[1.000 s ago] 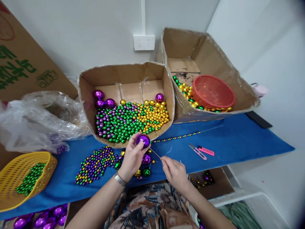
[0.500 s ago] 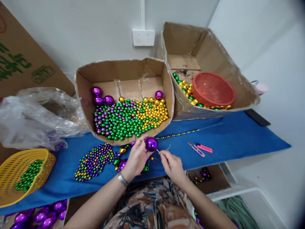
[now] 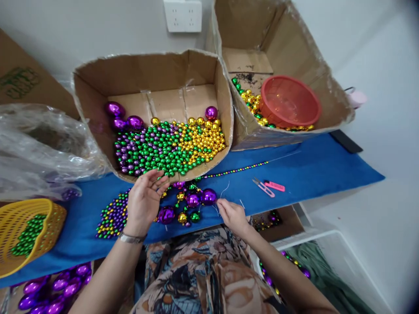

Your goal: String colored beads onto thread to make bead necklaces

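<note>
My right hand (image 3: 233,216) is pinched on a thin white string beside a large shiny purple ball (image 3: 208,197). That ball lies at the right end of a cluster of purple, gold and green balls on the blue cloth. My left hand (image 3: 144,200) is empty, its fingers apart and slightly curled, at the front rim of the cardboard box (image 3: 231,120). Inside the box are green beads (image 3: 165,148), gold beads (image 3: 206,141) and purple ones. Behind my left hand, a heap of small mixed beads (image 3: 113,216) is partly hidden. A strand of small beads (image 3: 238,171) stretches to the right.
Pink-handled thread snips (image 3: 264,188) and a pink cutter (image 3: 275,186) lie on the blue cloth (image 3: 314,174). A second cardboard box (image 3: 242,135) holds a red bowl (image 3: 290,101) and beads. At left stand a yellow basket (image 3: 54,233) with green beads and clear plastic bags (image 3: 49,144).
My left hand has let go of the large purple ball and moved left, opening near the box rim. The ball rests on the cloth. The camera view has shifted.
</note>
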The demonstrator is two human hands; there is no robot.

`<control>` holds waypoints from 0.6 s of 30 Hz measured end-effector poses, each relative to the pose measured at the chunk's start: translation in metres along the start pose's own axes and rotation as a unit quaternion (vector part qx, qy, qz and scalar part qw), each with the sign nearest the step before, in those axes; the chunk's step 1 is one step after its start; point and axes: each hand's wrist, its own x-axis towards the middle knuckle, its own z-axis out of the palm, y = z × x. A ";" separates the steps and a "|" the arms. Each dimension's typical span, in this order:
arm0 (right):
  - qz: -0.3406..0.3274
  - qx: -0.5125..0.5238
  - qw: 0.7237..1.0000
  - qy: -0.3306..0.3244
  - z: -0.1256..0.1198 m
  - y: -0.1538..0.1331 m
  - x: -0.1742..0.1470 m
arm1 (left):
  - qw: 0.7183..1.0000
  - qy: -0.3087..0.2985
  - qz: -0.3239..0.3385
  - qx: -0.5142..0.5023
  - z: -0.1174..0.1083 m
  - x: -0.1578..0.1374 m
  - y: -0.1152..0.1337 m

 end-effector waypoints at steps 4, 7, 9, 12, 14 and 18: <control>0.007 -0.019 1.000 -0.010 0.004 0.002 -0.001 | 1.000 0.008 -0.007 -0.005 -0.003 -0.001 -0.003; 0.016 -0.026 0.999 -0.012 0.005 0.003 -0.001 | 1.000 0.011 -0.008 0.002 -0.002 -0.003 -0.006; 0.023 -0.019 1.000 -0.007 0.004 0.002 -0.001 | 1.000 0.009 -0.002 0.014 0.001 -0.009 -0.009; 0.032 0.018 0.999 0.009 -0.002 -0.002 0.000 | 0.998 -0.014 -0.012 0.062 0.011 -0.026 -0.024; 0.044 0.056 0.997 0.023 -0.009 -0.008 0.002 | 0.991 -0.045 -0.032 0.120 0.021 -0.039 -0.040; 0.043 0.108 0.992 0.037 -0.018 -0.025 0.005 | 0.970 -0.121 -0.051 0.205 0.042 -0.053 -0.071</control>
